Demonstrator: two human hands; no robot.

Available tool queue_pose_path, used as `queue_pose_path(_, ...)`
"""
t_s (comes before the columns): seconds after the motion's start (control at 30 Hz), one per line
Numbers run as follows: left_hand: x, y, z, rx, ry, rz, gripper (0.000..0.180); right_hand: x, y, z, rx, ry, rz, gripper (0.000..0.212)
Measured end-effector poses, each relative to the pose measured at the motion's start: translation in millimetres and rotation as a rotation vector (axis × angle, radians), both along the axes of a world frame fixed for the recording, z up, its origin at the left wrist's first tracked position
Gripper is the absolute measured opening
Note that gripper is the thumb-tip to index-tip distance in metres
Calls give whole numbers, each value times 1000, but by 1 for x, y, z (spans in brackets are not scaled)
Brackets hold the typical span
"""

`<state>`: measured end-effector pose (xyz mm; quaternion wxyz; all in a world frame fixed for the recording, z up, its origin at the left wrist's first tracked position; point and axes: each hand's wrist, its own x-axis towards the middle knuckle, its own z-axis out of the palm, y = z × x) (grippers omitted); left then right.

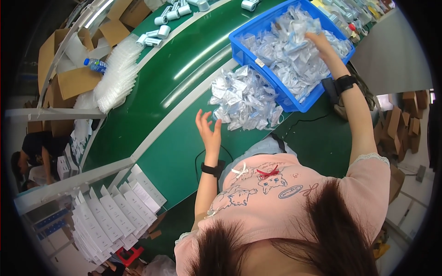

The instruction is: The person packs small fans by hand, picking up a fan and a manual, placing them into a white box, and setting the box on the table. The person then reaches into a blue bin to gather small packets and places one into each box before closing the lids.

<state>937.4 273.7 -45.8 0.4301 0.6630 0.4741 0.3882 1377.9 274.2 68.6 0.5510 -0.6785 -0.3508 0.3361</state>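
Note:
My right hand [320,43] reaches over the blue plastic bin [282,94] at the far right. Its fingers are closed on a bunch of small clear plastic packets [297,28]; what is inside them, whitish and pale blue, is too small to name. More of the same packets fill the bin. Beside the bin's near left side lies a loose heap of these packets [244,99] on the green worktop [184,158]. My left hand [210,130] hovers at the left edge of this heap, empty, fingers spread and slightly curled.
A green conveyor belt [184,60] curves past the worktop. Beyond it lie white cylindrical parts [163,31], stacked bubble wrap [119,76], a bottle [95,65] and open cartons [76,83]. White boxes [115,214] stand in rows at lower left. Another person [43,152] bends at far left.

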Motion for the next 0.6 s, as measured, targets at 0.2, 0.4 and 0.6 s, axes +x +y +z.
queue_pose_path(0.2, -16, 11, -15, -221, -248, 118, 38, -35, 7, 28, 250, 202, 137, 50)
queue_pose_path(0.4, -38, 29, -16, -511, -572, 197, 45, -214, 32, 19, 362, 407, 139, 39)
queue_pose_path(0.6, -47, 47, -48, -544, -707, 260, 59, -311, 46, -112, 70, 367, 247, 53)
